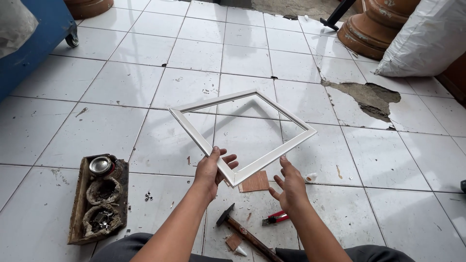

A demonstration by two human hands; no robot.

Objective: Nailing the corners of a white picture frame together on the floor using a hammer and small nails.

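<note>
- The left hand (212, 171) holds a white frame (242, 133) above the tiled floor (121, 87); its grip is closed on the frame's near-left rail, just beside the near corner.
- The right hand (290, 187) is at 3 o'clock from the left hand, with its grip open and the fingers (285, 165) spread; the fingertips are just under the near-right rail, but I cannot tell if they touch it.
- The frame is empty, tilted, and turned like a diamond, with one corner pointing to the person.
- A small brown board (256, 182) lies on the floor under the near corner, between the two hands.
- A hammer (242, 232) lies at 6 o'clock from the frame, between the forearms, and a red tool (275, 218) is just beside the right wrist.
- A wooden tray (99, 199) lies at 9 o'clock from the left hand, well apart; it carries a metal tin (100, 165) and two rough bowls.
- A white sack (427, 39) leans at 1 o'clock, far from the hands, near a brown pot (371, 29).
- A broken tile (369, 99) is at 3 o'clock from the frame.
</note>
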